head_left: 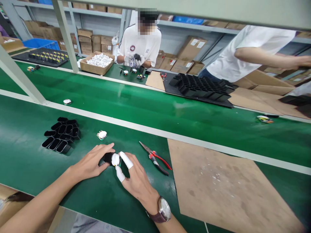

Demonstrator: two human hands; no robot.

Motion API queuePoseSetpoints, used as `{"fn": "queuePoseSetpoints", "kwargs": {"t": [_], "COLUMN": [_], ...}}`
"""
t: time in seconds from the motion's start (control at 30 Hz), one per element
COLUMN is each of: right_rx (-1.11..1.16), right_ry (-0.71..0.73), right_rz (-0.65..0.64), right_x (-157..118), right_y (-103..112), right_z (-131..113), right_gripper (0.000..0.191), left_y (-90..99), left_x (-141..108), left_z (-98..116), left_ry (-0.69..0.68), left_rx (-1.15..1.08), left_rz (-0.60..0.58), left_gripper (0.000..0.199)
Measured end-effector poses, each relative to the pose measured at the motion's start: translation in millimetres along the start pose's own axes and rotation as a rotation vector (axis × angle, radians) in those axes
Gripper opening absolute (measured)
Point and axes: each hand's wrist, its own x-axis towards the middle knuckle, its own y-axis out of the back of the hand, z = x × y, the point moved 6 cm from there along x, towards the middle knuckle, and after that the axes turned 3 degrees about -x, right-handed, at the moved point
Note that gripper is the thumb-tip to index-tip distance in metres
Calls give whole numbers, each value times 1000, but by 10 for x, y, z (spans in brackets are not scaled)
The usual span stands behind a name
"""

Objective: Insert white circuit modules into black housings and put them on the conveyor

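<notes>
A green worktable runs across the near side, with a pale rail dividing it from a long green band. Beyond, from left to right, stand a blue crate, a dark tray of small yellow and black parts, a cardboard box full of white pieces, a seated person in a white shirt holding something dark, a block of black casings, and a second person with an arm stretched out to the right. Metal shelves with cartons line the back.

On the near table, glossy, oblong, hollow black cups cluster at the left. Right of them lies a small loose board with a smooth white top. Long-nosed pliers with red and black handles lie right of the hands, beside a flat brown sheet scattered with pale flecks.

The left hand holds a black case between thumb and fingers. At its right end sits a white-topped board, its green edge showing. The right hand, thumb and index finger in white covers, is narrowed around this board, fingertips at its edges. A watch with a brown strap circles the right wrist.
</notes>
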Motion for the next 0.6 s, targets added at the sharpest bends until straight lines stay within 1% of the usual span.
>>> {"fn": "queuePoseSetpoints", "kwargs": {"t": [0.4,0.6], "right_rx": [3,-39], "right_ry": [-2,17], "right_rz": [-9,-15], "right_x": [4,19], "right_y": [2,5], "right_z": [0,-25], "right_gripper": [68,66], "left_y": [10,2], "left_x": [15,12], "left_z": [22,33], "left_ry": [-20,-29], "left_rx": [-14,-2], "left_rz": [15,17], "left_gripper": [87,85]}}
